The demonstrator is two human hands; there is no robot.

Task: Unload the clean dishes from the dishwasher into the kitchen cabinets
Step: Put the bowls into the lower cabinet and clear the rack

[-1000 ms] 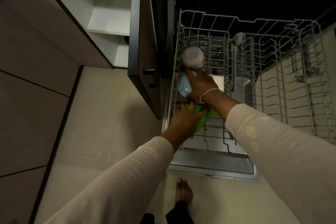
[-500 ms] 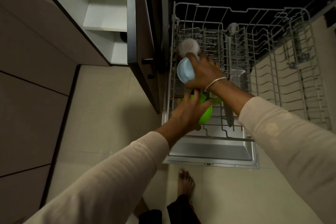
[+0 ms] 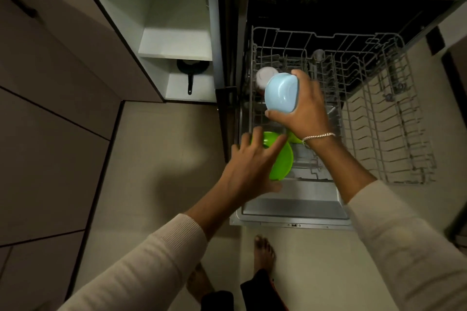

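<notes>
You're at the pick-up step: your right hand [image 3: 303, 108] grips a glossy pale blue plastic bowl [image 3: 281, 92], base towards you, above the white wire dishwasher rack [image 3: 379, 113]. Your left hand [image 3: 250, 166] clasps a bright green plastic bowl [image 3: 281, 159] standing on edge at the rack's near left corner. Next, I'd judge, lift the green one free of the tines and carry both to the open white-shelved cabinet [image 3: 177, 43] on your left.

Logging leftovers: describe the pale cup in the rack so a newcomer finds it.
Find the pulled-out white wire dishwasher rack. At its left edge, behind the light blue plastic bowl in the right hand, sits a pale round cup. Unlike that bowl, it is whitish and unheld.
</notes>
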